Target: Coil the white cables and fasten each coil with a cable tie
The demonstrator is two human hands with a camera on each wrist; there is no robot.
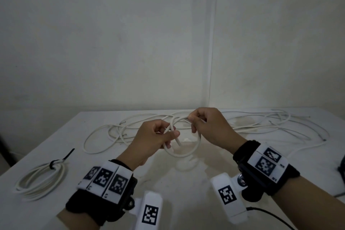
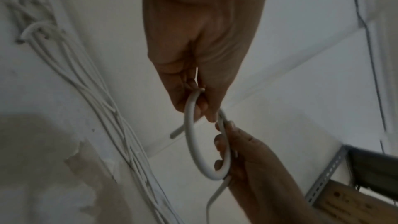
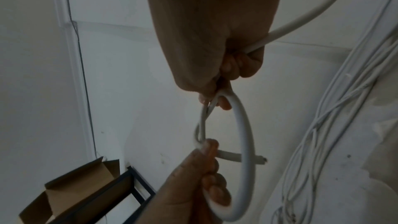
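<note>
Both hands hold one small loop of white cable [image 1: 194, 148] above the table. My left hand [image 1: 158, 137] pinches the loop where the strands cross, and the cut end [image 1: 179, 143] sticks out past its thumb. My right hand [image 1: 203, 124] grips the loop's far side with curled fingers. In the left wrist view the loop [image 2: 190, 135] hangs between the left hand [image 2: 200, 105] and the right hand [image 2: 234, 151]. In the right wrist view the loop [image 3: 245, 142] runs from the right hand [image 3: 217, 94] down to the left hand [image 3: 206, 168]. A finished coil [image 1: 40, 180] with a black cable tie [image 1: 64, 158] lies at the left.
Loose white cables [image 1: 261, 123] sprawl across the back of the white table [image 1: 186, 188], from the middle left to the right edge. Two bare walls meet in a corner behind. A cardboard box [image 3: 71, 192] and a dark metal frame [image 3: 133, 186] show beyond the table.
</note>
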